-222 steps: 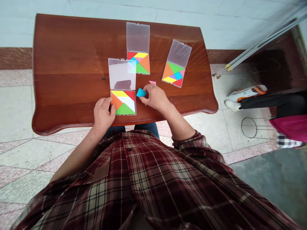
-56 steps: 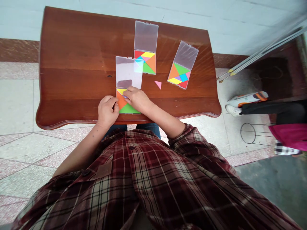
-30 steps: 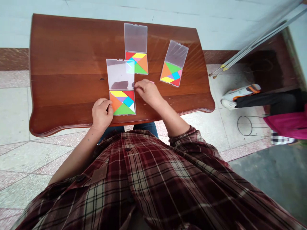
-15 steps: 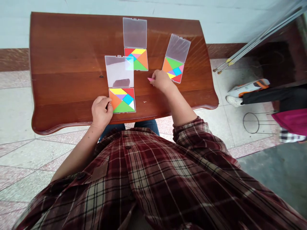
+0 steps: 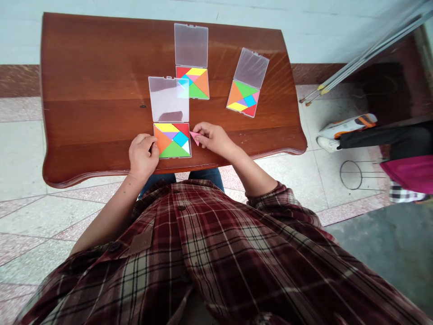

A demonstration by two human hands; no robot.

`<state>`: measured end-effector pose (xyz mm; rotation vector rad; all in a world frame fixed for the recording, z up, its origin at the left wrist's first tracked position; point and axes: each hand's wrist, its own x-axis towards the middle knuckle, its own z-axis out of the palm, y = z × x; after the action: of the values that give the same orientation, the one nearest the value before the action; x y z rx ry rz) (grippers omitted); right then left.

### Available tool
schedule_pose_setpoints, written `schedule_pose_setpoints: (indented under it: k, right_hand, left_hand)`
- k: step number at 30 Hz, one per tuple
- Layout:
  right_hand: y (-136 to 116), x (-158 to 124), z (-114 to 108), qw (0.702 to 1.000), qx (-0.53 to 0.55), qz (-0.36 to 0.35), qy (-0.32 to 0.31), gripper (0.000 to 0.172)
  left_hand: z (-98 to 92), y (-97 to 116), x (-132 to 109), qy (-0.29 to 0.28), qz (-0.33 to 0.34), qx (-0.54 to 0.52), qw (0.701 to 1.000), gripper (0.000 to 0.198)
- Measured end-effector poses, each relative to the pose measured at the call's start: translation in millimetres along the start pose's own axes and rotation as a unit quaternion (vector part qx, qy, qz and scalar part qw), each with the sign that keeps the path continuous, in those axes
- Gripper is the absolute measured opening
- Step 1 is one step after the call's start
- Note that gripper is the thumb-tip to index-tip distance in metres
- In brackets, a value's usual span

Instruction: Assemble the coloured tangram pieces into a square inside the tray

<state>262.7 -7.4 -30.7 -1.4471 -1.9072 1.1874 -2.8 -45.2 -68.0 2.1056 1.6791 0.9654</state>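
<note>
An open clear plastic case with a tangram (image 5: 172, 140) lies at the near edge of the wooden table (image 5: 94, 104); its coloured pieces leave one small white gap at the right side. My left hand (image 5: 142, 155) is closed against the case's left edge and steadies it. My right hand (image 5: 214, 140) pinches a small pink triangle (image 5: 195, 137) just right of the case, close to the gap. The case's clear lid (image 5: 168, 99) lies flat behind it.
Two more open tangram cases lie farther back, one in the middle (image 5: 192, 82) and one to the right (image 5: 244, 96), both filled. Another person's shoe (image 5: 345, 128) and dark trouser leg are on the floor at the right, beside metal rods (image 5: 355, 67).
My right hand placed pieces in the near case, reached back right to the loose pink triangle, picked it up and brought it to the case's right edge. My left hand stayed put.
</note>
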Motion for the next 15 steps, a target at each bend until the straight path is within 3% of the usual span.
schedule_pose_setpoints:
  k: [3,8,12,15]
  right_hand:
    - [-7.6,-12.7,20.6,0.997,0.07,0.031,-0.002,0.002]
    - [-8.1,-16.2,36.4,0.995,0.081,0.052,0.04,0.008]
    - [-18.0,-17.8,33.4,0.997,-0.055,0.012,0.053,0.009]
    - [-33.3,-19.6,32.8,0.977,-0.212,0.005,0.036,0.009]
  left_hand:
    - [1.0,-1.0,-0.1,0.003,0.002,0.002,1.0,0.015]
    - [2.9,-3.0,0.1,0.013,0.016,0.011,1.0,0.015]
    - [3.2,-3.6,0.1,0.016,0.023,0.01,1.0,0.015]
    - [2.7,-3.2,-0.4,0.015,0.021,0.009,1.0,0.015]
